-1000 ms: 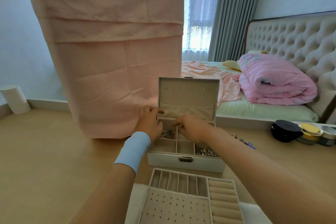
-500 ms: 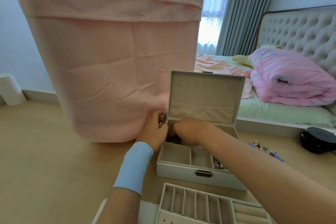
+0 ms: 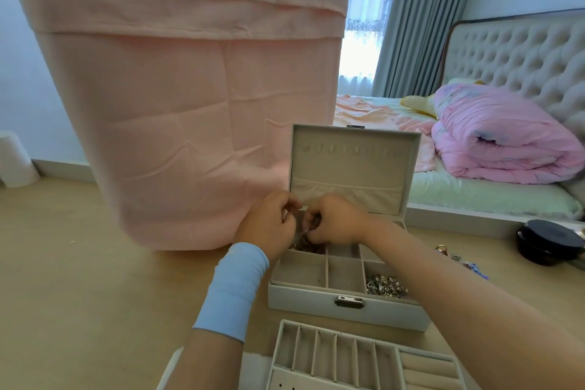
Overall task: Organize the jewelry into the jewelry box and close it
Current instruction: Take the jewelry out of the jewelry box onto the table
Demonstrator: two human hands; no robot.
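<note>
Over the jewelry box (image 3: pixel 316 304) | left hand (image 3: pixel 269 226) and right hand (image 3: pixel 337 222), fingers curled, pinched a small glinting piece (image 3: pixel 304 231) | looked light, slippery, tangle-prone | fingertip hold suited it best

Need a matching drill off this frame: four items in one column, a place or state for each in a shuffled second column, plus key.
Things
1. box lid
2. loose tray
3. silver jewelry heap
4. small jewelry piece

Places or states
A. pinched between the left hand and the right hand
B. in the front right compartment
C. standing upright, open
D. lying out in front, nearest the camera

Pairs: 1-C, 2-D, 3-B, 4-A
</note>
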